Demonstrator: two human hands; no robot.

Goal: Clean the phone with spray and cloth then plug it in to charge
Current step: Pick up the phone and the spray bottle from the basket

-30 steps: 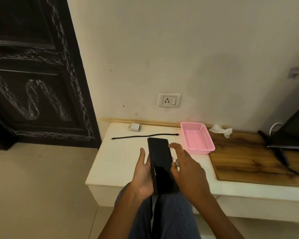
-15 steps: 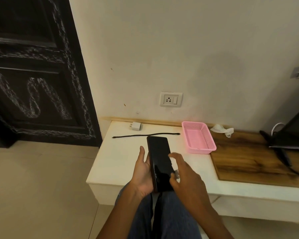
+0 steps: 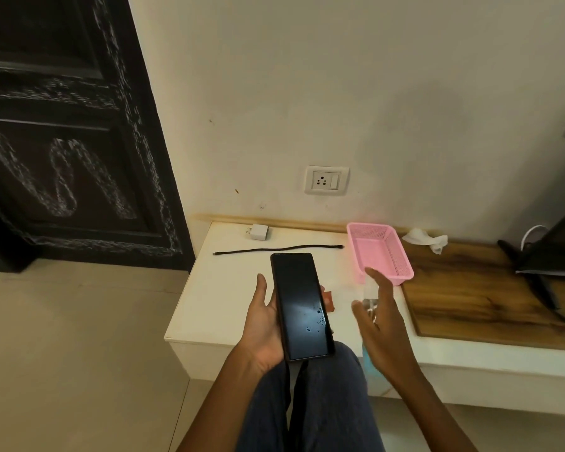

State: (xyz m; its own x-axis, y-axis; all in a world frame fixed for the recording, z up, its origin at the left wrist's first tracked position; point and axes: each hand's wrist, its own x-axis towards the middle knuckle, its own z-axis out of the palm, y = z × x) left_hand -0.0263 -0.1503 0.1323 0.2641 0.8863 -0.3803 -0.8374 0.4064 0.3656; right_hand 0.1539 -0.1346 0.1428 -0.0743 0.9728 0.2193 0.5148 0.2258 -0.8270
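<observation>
My left hand [image 3: 261,324] holds a black phone [image 3: 299,305] screen up over the white table's front edge, with small droplets on the lower right of the glass. To the right of the phone, my right hand [image 3: 384,324] grips a small clear spray bottle [image 3: 369,296], mostly hidden behind the fingers. A white charger adapter [image 3: 258,232] and a black cable [image 3: 278,249] lie at the back of the table. A wall socket [image 3: 327,180] is above them. A crumpled white cloth [image 3: 424,239] lies behind the pink basket [image 3: 402,252].
A small reddish thing [image 3: 329,300] peeks out on the table [image 3: 209,305] beside the phone. A wooden board [image 3: 486,298] covers the right side, with a dark screen and its cables [image 3: 555,249] on it. A dark carved door [image 3: 62,141] stands at left.
My right hand has moved off the phone's screen to the right with the spray bottle. The screen now shows droplets. My left hand keeps the phone in the same place.
</observation>
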